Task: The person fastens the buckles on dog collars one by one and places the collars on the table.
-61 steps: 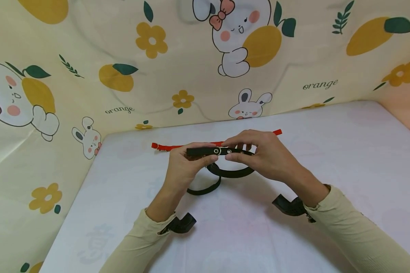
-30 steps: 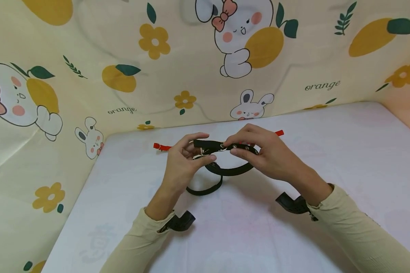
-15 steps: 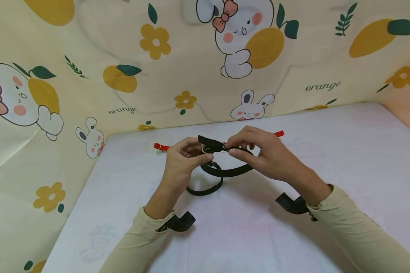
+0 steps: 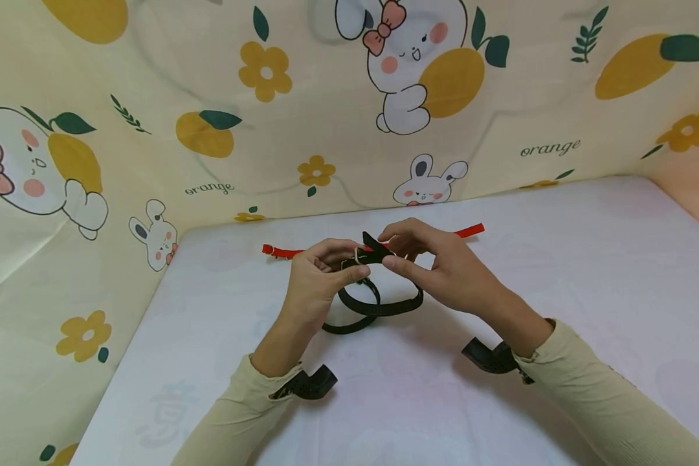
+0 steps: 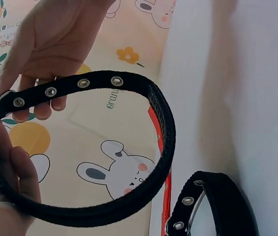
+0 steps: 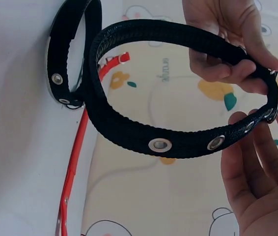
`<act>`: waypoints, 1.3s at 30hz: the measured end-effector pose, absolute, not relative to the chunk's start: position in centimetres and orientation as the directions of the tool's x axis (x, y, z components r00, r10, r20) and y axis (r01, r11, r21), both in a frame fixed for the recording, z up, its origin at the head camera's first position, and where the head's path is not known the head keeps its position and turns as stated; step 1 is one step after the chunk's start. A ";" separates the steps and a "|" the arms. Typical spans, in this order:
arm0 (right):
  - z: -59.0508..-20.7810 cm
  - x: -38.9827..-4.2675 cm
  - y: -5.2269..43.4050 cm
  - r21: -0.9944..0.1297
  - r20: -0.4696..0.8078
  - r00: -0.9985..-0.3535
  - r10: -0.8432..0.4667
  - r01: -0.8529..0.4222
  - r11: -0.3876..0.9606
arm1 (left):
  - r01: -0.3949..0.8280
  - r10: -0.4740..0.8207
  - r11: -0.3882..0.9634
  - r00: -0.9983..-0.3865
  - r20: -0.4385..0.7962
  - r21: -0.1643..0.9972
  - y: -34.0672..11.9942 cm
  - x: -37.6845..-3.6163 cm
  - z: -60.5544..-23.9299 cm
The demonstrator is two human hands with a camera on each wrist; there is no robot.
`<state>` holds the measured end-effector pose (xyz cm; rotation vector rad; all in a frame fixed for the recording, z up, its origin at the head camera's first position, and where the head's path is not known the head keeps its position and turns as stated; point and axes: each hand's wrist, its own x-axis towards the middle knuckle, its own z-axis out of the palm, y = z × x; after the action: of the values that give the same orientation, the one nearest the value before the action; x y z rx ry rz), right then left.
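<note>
Left hand point(image 4: 320, 272) pinching the buckle end of a black collar point(image 4: 384, 304), thumb and fingertips closed on the metal buckle point(image 4: 358, 257). Right hand point(image 4: 437, 268) just beside it, pinching the strap tip point(image 4: 373, 244) where it pokes up past the buckle. Collar held looped in the air between both hands, its curve hanging down toward the white table point(image 4: 588, 272); eyelets point(image 6: 159, 144) plain along the band in the right wrist view.

By the look of it, fastening step under way: tip through the buckle, strap not yet snug. Next move likely calls for a steady hold on the left and a pull on the right until an eyelet meets the pin, though the pin itself hidden behind fingers.

Second black collar point(image 4: 349, 320) lying just below the hands, touching or nearly touching the held loop. Red collar point(image 4: 466, 231) stretched flat just beyond the hands. Patterned cloth wall point(image 4: 268, 129) well behind; broad open table to the right, table edge nearer on the left
</note>
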<state>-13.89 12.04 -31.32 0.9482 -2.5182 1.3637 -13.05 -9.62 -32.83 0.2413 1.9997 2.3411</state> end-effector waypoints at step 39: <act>-31.2 -13.5 12.3 -0.699 0.385 -0.839 -0.385 -0.538 0.471 | 0.130 0.155 -0.139 -0.976 0.151 0.982 -9.6 -12.9 -33.2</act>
<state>-13.45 12.29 -31.18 0.8048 -2.5409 1.3028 -12.95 -9.59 -33.22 0.3388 2.0497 2.3340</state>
